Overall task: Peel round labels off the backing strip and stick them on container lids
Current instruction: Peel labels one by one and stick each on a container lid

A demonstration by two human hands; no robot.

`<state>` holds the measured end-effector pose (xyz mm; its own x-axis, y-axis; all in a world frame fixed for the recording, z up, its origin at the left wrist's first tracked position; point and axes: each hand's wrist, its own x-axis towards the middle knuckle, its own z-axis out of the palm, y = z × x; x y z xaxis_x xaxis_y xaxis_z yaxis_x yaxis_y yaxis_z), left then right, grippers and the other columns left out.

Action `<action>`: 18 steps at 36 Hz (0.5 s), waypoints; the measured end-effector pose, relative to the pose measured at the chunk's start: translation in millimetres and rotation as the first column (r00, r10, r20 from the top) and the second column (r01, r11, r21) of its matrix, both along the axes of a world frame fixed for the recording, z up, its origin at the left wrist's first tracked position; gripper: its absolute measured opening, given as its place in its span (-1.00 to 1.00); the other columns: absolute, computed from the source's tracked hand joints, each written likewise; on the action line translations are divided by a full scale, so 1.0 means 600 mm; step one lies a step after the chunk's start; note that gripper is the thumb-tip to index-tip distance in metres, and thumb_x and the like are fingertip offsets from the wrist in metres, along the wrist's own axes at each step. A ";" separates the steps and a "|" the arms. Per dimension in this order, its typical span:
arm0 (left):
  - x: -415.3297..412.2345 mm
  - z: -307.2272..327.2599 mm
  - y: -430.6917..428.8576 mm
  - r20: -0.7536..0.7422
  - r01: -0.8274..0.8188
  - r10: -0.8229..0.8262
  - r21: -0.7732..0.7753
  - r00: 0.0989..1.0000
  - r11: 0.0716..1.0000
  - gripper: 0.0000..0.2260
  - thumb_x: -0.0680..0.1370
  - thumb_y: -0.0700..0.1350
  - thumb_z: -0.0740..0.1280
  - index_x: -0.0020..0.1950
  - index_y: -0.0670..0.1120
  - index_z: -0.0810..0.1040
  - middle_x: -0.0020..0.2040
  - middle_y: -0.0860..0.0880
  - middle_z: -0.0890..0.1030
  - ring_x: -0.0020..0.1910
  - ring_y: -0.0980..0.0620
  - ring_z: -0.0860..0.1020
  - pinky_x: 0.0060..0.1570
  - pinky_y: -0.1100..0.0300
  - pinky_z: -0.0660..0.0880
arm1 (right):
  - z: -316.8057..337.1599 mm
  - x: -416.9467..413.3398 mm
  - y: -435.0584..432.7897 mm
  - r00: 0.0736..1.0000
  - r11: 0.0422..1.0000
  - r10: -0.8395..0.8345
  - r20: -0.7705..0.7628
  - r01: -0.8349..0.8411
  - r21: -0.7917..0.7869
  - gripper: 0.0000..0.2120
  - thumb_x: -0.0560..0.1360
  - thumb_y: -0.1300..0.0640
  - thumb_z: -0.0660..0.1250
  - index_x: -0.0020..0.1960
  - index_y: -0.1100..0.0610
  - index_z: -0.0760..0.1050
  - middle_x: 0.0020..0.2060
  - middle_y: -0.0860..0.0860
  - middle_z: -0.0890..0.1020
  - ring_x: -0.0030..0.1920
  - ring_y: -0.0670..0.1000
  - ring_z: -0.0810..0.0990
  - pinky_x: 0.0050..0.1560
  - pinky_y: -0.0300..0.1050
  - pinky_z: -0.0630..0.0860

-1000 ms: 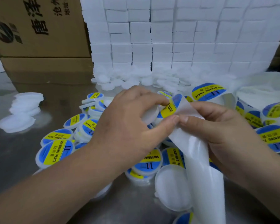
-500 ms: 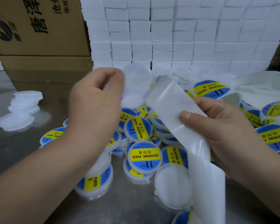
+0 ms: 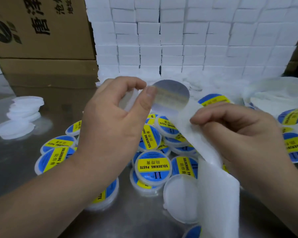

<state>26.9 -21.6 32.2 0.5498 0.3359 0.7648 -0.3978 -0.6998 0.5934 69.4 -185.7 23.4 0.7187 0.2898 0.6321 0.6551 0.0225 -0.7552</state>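
Round label (image 3: 170, 95) pinched in our left grip (image 3: 113, 121) sits just above the backing strip (image 3: 217, 194), which our right grip (image 3: 239, 133) pinches steady for peeling.

My left hand (image 3: 110, 127) pinches a round label (image 3: 172, 95) by its edge, its greyish back toward me, raised above the heap of labelled lids (image 3: 153, 166) on the metal table (image 3: 15, 160). My right hand (image 3: 239, 134) pinches the white backing strip (image 3: 217, 194), which hangs down in front of a blank white lid (image 3: 179, 200).
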 end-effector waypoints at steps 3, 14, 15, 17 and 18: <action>-0.003 -0.001 -0.004 0.018 -0.010 0.008 0.085 1.000 0.996 -0.90 0.44 0.21 0.17 -0.10 0.26 0.42 -0.12 0.25 0.48 -0.10 0.42 0.42 -0.10 0.53 0.29 | 0.001 -0.007 0.001 0.988 0.995 0.095 -0.124 -0.089 0.048 -0.78 0.24 0.19 0.28 -0.39 -0.08 0.64 -0.45 -0.11 0.64 -0.35 -0.20 0.57 -0.28 -0.35 0.48; -0.017 0.008 -0.013 0.061 -0.008 -0.011 0.302 0.998 0.953 -0.73 0.40 0.13 0.32 0.02 0.06 0.42 -0.02 0.17 0.40 0.03 0.23 0.38 0.09 0.51 0.24 | 0.005 0.003 -0.005 0.946 0.985 0.147 -0.288 -0.112 0.134 -0.70 0.19 -0.14 0.31 -0.39 0.09 0.62 -0.39 0.01 0.59 -0.29 0.02 0.50 -0.16 -0.05 0.40; -0.018 0.008 -0.014 0.062 -0.012 -0.008 0.316 0.998 0.949 -0.72 0.38 0.13 0.33 0.02 0.06 0.42 -0.01 0.15 0.41 0.03 0.22 0.38 0.09 0.51 0.24 | 0.006 0.002 -0.004 0.951 0.988 0.121 -0.285 -0.088 0.127 -0.73 0.18 -0.12 0.34 -0.40 0.08 0.62 -0.40 0.05 0.57 -0.30 0.05 0.47 -0.17 -0.01 0.36; -0.019 0.008 -0.014 0.058 -0.019 -0.001 0.336 0.998 0.942 -0.69 0.36 0.13 0.35 0.02 0.06 0.41 -0.01 0.12 0.41 0.03 0.21 0.38 0.09 0.50 0.24 | 0.008 0.001 -0.002 0.949 0.988 0.107 -0.295 -0.069 0.137 -0.89 0.21 0.01 0.38 -0.42 0.02 0.62 -0.45 0.03 0.57 -0.33 0.05 0.47 -0.19 -0.02 0.37; -0.019 0.008 -0.013 0.051 -0.024 0.007 0.340 0.999 0.940 -0.68 0.35 0.14 0.35 0.02 0.06 0.41 0.00 0.11 0.41 0.03 0.21 0.37 0.09 0.50 0.24 | 0.008 0.002 -0.001 0.951 0.988 0.101 -0.293 -0.061 0.140 -0.90 0.23 0.06 0.35 -0.43 -0.01 0.62 -0.47 -0.01 0.58 -0.34 0.03 0.48 -0.20 -0.05 0.39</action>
